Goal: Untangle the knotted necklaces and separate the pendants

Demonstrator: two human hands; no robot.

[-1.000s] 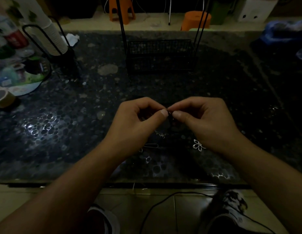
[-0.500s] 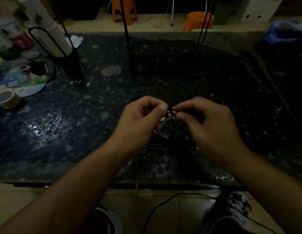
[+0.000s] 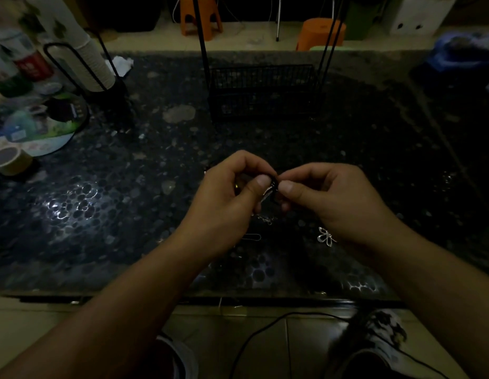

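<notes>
A: What sits nearest the camera?

B: At six o'clock, a tiled floor, a dark cable curling across it, and a patterned shoe at five o'clock. Two bare forearms reach up from the lower corners over a dark pebble-patterned table.

A: And the hands?

B: They meet at the centre, held above the table. The left hand has its fingers curled, thumb pressed against a small dark knot of necklaces. The right hand, also curled, pinches the same knot from the three o'clock side. The thumbs nearly touch.

A: Where is the rest of the jewellery?

B: Just below the knot, a fine chain trails down. A silver flower pendant lies on the table at five o'clock from the knot, beside the right wrist. A thin wire loop lies under the left hand.

A: Farther out?

B: At twelve o'clock, a black wire basket. At ten o'clock, a stack of paper cups in a holder; at nine o'clock, a roll of tape. Beyond the table, two orange stools.
</notes>
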